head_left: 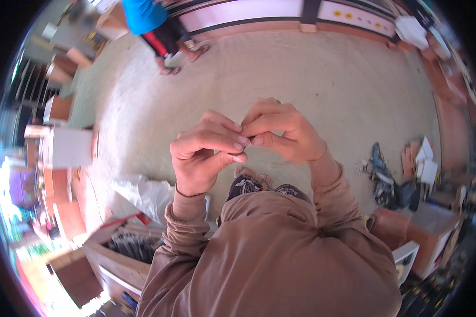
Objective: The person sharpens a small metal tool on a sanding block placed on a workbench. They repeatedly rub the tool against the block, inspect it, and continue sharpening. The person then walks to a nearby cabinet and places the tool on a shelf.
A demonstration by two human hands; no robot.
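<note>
My left hand (203,148) and my right hand (286,131) meet in front of my chest, held above the floor. Their fingertips touch each other. Between the pinched thumbs and fingers shows a small dark piece (250,141), mostly covered; its kind is too small to make out. Both hands are closed on it, the left thumb below and the right thumb beside it. Brown sleeves cover my forearms.
A concrete floor (322,74) spreads ahead. At the far left stands a person (156,31) in a blue shirt. A wooden crate (103,248) and whitish plastic sheeting (148,198) lie at left. Dark tools (383,177) and a cabinet box (433,232) are at right.
</note>
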